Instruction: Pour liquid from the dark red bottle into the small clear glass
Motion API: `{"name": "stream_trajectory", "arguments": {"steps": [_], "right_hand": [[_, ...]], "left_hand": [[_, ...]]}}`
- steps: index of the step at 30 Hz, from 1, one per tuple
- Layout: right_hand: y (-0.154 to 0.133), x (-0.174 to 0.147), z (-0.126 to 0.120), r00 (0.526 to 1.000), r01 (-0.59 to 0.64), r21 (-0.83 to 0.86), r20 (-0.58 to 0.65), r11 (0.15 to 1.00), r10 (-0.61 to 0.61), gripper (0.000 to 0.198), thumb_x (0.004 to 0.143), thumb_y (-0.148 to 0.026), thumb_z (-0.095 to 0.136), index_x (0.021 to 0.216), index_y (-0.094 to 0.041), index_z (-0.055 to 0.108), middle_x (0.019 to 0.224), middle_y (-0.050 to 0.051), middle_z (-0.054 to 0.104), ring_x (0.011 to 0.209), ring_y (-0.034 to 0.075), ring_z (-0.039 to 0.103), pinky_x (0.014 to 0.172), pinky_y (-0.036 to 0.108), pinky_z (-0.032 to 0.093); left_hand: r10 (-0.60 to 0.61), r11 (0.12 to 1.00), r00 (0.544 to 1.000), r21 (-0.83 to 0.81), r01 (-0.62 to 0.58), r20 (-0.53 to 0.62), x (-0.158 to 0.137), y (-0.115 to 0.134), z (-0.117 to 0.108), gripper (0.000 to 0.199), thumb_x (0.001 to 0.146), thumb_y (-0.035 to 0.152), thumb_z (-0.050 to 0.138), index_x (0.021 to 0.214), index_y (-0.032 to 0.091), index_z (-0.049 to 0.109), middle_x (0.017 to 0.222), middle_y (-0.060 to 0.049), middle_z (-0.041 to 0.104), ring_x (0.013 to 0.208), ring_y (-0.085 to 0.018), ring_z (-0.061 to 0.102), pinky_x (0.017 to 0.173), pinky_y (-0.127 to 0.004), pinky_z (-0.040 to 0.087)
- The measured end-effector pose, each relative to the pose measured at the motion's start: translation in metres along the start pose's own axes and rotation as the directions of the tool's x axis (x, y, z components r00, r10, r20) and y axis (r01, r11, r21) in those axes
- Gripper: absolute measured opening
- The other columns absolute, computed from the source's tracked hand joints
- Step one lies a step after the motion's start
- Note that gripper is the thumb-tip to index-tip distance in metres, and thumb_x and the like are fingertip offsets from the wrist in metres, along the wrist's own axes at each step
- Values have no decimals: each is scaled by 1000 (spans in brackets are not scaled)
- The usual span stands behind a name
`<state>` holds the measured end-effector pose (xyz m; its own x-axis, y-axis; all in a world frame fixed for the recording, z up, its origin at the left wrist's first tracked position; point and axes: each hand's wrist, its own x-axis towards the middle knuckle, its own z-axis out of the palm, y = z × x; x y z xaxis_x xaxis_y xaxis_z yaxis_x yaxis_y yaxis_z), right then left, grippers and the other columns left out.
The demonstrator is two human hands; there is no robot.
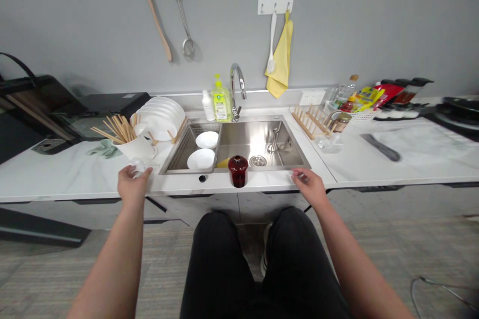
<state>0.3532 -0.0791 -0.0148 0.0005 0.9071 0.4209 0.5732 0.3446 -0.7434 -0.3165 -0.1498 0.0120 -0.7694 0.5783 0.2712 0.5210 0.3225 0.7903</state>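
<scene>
On the counter's left side, my left hand [132, 182] has its fingers around a small clear, glass-like piece [139, 166], whose exact kind I cannot make out. It is right in front of a white container of chopsticks [134, 149]. My right hand [310, 187] hovers at the counter's front edge, right of the sink, fingers loosely bent and apart, holding nothing visible. Between the hands, a dark red glossy bottle [238, 172] with a narrow open neck stands upright at the sink's front rim. A small black cap [202, 178] lies to its left.
White bowls [202, 158] sit in a rack inside the sink [243, 134], under a faucet [236, 89]. White plates [160, 117] stand behind the chopsticks. Soap bottles [221, 102] line the back. A wooden rack [312, 122], jars and a dark utensil [381, 147] are rightward.
</scene>
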Motion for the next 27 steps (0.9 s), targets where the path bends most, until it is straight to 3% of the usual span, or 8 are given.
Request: {"name": "stream_trajectory", "arguments": {"steps": [2, 13, 16, 18, 20, 23, 25, 27], "right_hand": [[3, 1, 4, 1000, -2, -17, 18, 1000, 3, 34, 93, -48, 70, 111, -23, 84, 106, 10, 84, 90, 28, 75, 93, 47, 63], [3, 5, 5, 999, -8, -74, 43, 997, 11, 34, 93, -48, 68, 112, -24, 84, 106, 10, 85, 92, 29, 77, 90, 46, 64], [4, 5, 3, 999, -3, -46, 53, 999, 5, 34, 93, -47, 69, 113, -24, 83, 106, 9, 85, 90, 28, 77, 90, 46, 64], [6, 3, 0, 999, 8, -13, 51, 1000, -7, 33, 93, -47, 71, 113, -24, 82, 109, 9, 84, 91, 27, 76, 90, 46, 64], [12, 2, -7, 1000, 13, 22, 4, 1000, -13, 33, 93, -48, 72, 114, -24, 81, 113, 10, 82, 94, 27, 75, 88, 45, 63], [30, 9, -26, 983, -54, 14, -175, 998, 55, 36, 93, -51, 72, 116, -23, 76, 111, 9, 77, 89, 26, 71, 84, 43, 62], [48, 23, -45, 941, -127, -48, -322, 991, 105, 43, 91, -53, 73, 120, -22, 69, 112, 10, 73, 90, 26, 69, 86, 45, 62], [66, 47, -63, 895, -175, -129, -433, 976, 104, 66, 84, -56, 78, 135, -19, 61, 130, 16, 67, 110, 33, 68, 96, 51, 62]], "left_hand": [[-41, 999, 997, 6, 41, -60, 0, 0, 6, 84, 87, 58, 83, 149, 14, 49, 135, -12, 65, 129, -30, 66, 114, -45, 51], [-32, 995, 994, 88, 42, -104, -7, 9, 13, 87, 88, 63, 85, 152, 17, 48, 132, -14, 69, 128, -35, 68, 116, -52, 50], [-23, 999, 993, 32, 27, -118, -12, 17, 10, 95, 83, 59, 90, 153, 15, 43, 141, -16, 64, 134, -35, 64, 120, -52, 48], [-15, 998, 983, -58, 5, -180, -23, 26, 5, 86, 87, 52, 87, 150, 15, 41, 147, -17, 58, 136, -33, 60, 122, -50, 47], [16, 989, 959, -136, -57, -282, -42, 39, -1, 62, 96, 42, 75, 143, 16, 43, 147, -15, 56, 134, -29, 59, 121, -48, 47], [138, 957, 899, -180, -230, -415, -88, 63, -4, 37, 102, 38, 62, 132, 20, 51, 133, -9, 62, 125, -27, 64, 112, -45, 53], [137, 929, 890, -255, -268, -435, -123, 79, -3, 29, 101, 41, 60, 122, 21, 55, 116, -6, 65, 107, -26, 68, 98, -44, 58], [142, 886, 906, -357, -295, -398, -153, 94, 1, 26, 99, 43, 62, 113, 21, 60, 101, -3, 65, 91, -24, 68, 87, -41, 58]]}}
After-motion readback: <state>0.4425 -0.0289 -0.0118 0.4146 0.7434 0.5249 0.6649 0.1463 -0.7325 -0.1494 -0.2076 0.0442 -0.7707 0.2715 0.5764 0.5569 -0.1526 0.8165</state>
